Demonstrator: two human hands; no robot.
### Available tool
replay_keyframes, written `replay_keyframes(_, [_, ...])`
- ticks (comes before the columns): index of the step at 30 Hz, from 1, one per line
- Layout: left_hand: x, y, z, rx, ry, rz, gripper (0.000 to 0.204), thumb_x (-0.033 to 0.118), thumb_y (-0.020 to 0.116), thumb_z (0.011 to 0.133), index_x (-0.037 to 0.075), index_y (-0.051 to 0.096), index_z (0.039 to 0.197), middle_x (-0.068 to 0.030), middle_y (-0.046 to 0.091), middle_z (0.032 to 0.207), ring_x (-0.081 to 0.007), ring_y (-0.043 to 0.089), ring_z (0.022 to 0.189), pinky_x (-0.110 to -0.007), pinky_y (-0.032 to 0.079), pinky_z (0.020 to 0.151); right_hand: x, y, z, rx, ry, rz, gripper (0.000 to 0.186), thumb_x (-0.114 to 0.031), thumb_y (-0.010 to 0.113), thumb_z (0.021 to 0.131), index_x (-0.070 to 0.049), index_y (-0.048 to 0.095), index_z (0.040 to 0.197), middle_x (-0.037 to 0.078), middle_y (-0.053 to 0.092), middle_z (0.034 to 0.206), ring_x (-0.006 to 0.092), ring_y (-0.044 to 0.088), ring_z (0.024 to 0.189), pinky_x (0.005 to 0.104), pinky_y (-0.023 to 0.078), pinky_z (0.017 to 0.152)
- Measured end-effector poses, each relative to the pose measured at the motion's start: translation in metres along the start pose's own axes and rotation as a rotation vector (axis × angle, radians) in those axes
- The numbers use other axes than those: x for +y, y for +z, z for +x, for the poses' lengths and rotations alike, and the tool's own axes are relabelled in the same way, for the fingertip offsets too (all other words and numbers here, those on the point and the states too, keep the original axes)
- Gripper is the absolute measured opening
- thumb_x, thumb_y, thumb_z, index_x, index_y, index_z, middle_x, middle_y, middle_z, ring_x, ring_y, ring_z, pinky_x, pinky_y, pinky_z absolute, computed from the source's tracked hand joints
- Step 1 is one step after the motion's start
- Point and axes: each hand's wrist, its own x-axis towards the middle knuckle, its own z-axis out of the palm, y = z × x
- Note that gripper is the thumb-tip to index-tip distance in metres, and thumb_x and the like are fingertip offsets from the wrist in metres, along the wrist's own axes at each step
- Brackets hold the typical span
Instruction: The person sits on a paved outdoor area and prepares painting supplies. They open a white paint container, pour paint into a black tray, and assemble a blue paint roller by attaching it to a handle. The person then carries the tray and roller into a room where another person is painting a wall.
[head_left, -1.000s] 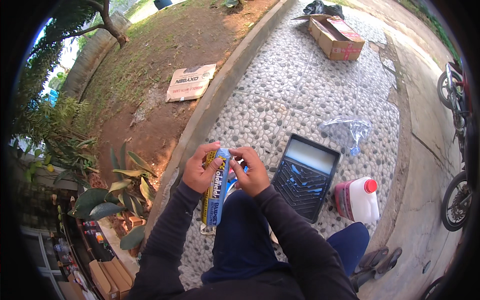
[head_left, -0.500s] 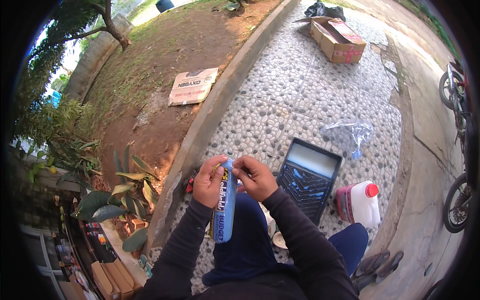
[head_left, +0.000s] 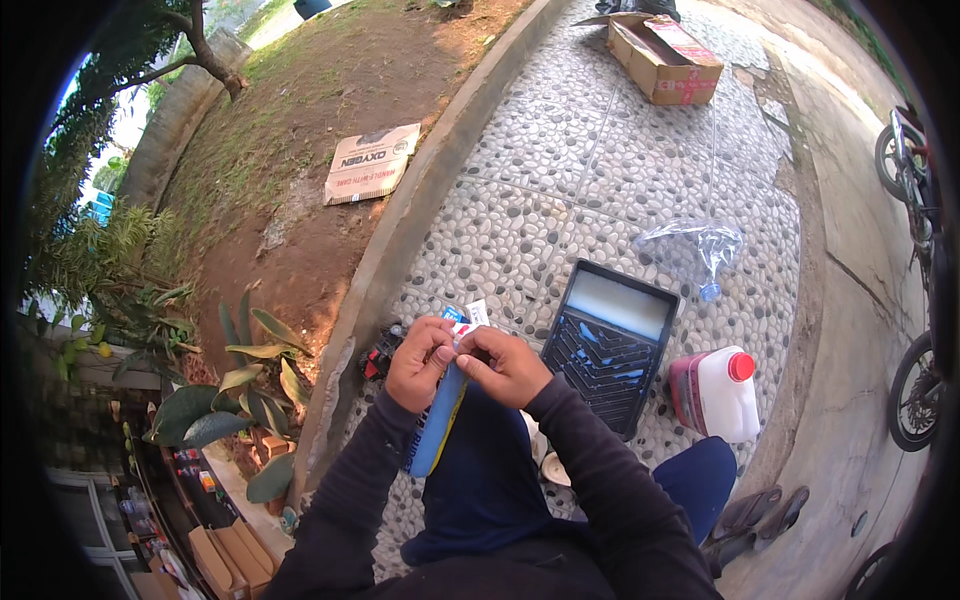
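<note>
Over my left thigh hangs a long blue paint roller sleeve [head_left: 436, 430] in a printed plastic wrapper, tilted with its lower end toward the left. My left hand [head_left: 417, 364] is closed around the upper end of the wrapper. Right beside it, my right hand [head_left: 505, 366] pinches the same end between thumb and fingers. The fingertips of both hands meet there, and a bit of white and red wrapper or label shows above them. My fingers hide the exact grip.
To the right lies a black paint tray [head_left: 582, 385] with pale liquid and blue smears. Near it are a white jug [head_left: 737, 400] with a red cap and a clear plastic bag [head_left: 712, 248]. A red-and-black object [head_left: 377, 360] sits by the curb [head_left: 400, 230]. A cardboard box [head_left: 665, 75] stands farther off.
The wrapped roller sleeve has turned, its lower end swinging left and its printed side facing away more. My hands have drawn together at its top and sit slightly lower.
</note>
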Motion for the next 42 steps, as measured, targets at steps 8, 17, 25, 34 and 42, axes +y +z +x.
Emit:
replay_keyframes(8, [-0.012, 0.009, 0.004, -0.105, -0.041, -0.127, 0.019, 0.02, 0.058, 0.102, 0.004, 0.059, 0.092, -0.0109, 0.056, 0.107, -0.0265, 0.058, 0.113, -0.039, 0.043, 0.099, 0.003, -0.015, -0.005, -0.081, 0.167, 0.224, 0.019, -0.018, 0.066, 0.093, 0.001, 0.065, 0.089, 0.006, 0.06, 0.087, 0.0161, 0.059, 0.085, 0.0339, 0.048, 0.084])
replay_keyframes(17, [-0.01, 0.017, 0.003, -0.076, -0.103, -0.274, 0.022, 0.024, 0.057, 0.103, 0.004, 0.058, 0.095, -0.0088, 0.056, 0.106, -0.0226, 0.058, 0.11, -0.037, 0.043, 0.098, 0.02, -0.023, -0.017, -0.157, 0.074, 0.31, 0.012, -0.009, 0.066, 0.087, -0.001, 0.059, 0.082, 0.003, 0.058, 0.086, 0.0146, 0.056, 0.088, 0.0321, 0.046, 0.093])
replay_keyframes(25, [-0.001, 0.012, 0.004, -0.078, -0.016, -0.151, 0.014, 0.018, 0.062, 0.099, 0.005, 0.062, 0.101, -0.0094, 0.057, 0.105, -0.0208, 0.059, 0.104, -0.034, 0.043, 0.097, 0.01, -0.003, -0.023, 0.116, 0.193, 0.677, 0.007, -0.002, 0.065, 0.092, -0.003, 0.061, 0.098, 0.002, 0.062, 0.097, 0.0112, 0.059, 0.093, 0.0287, 0.049, 0.086])
replay_keyframes(34, [0.019, 0.013, 0.008, -0.073, 0.085, 0.289, 0.013, 0.014, 0.064, 0.095, 0.001, 0.06, 0.097, -0.0163, 0.062, 0.102, -0.0279, 0.064, 0.092, -0.037, 0.051, 0.083, 0.013, 0.0, -0.028, 0.102, 0.202, 0.474, 0.009, -0.005, 0.064, 0.094, -0.002, 0.059, 0.1, 0.0, 0.062, 0.091, 0.0082, 0.06, 0.084, 0.026, 0.05, 0.076])
replay_keyframes(42, [-0.003, 0.02, 0.006, 0.14, -0.167, 0.132, 0.022, 0.022, 0.056, 0.103, 0.001, 0.056, 0.098, -0.0104, 0.066, 0.09, -0.0209, 0.066, 0.085, -0.032, 0.053, 0.079, -0.003, 0.001, -0.024, 0.129, 0.296, 0.185, 0.016, -0.012, 0.065, 0.094, 0.0, 0.059, 0.104, 0.004, 0.067, 0.087, 0.0088, 0.061, 0.082, 0.0291, 0.051, 0.075])
